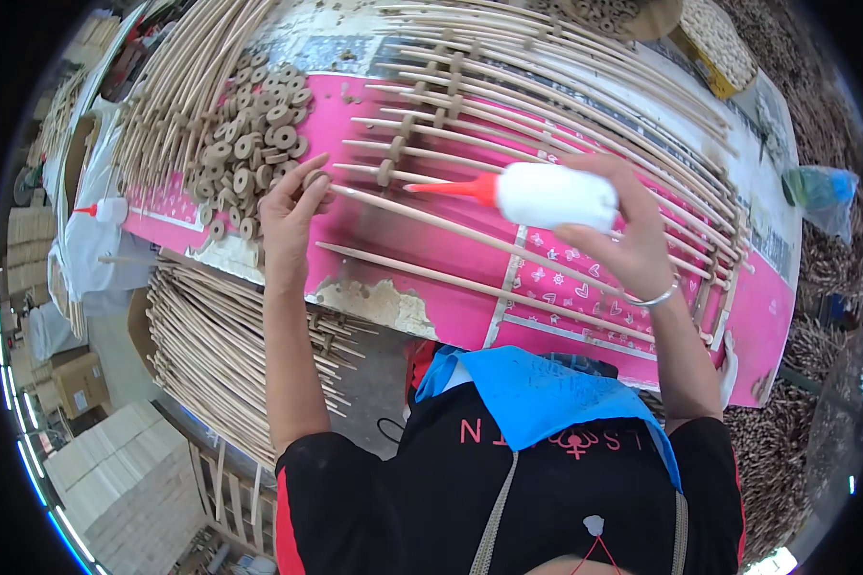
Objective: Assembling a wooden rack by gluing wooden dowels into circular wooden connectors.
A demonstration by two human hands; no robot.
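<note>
My left hand [288, 216] is closed, pinching a small brown wooden ring [315, 179] at the pointed left end of a long wooden rod [451, 225]. Whether the ring is on the tip or just beside it, I cannot tell. My right hand [628, 225] grips a white glue bottle [554, 196], tilted sideways. Its red nozzle [460, 189] points left, above the rods. One bare rod [479, 289] lies nearer to me. Beyond, several parallel rods carry rings near their left ends, such as the ring [385, 172] just past the nozzle.
Loose rings [249, 144] are heaped left of my left hand, beside a bundle of rods [177, 91]. The pink-covered table [403, 264] has a worn front edge. More rods [216, 340] are stacked below it. Another glue bottle [112, 210] stands far left; a yellow container [719, 48] sits back right.
</note>
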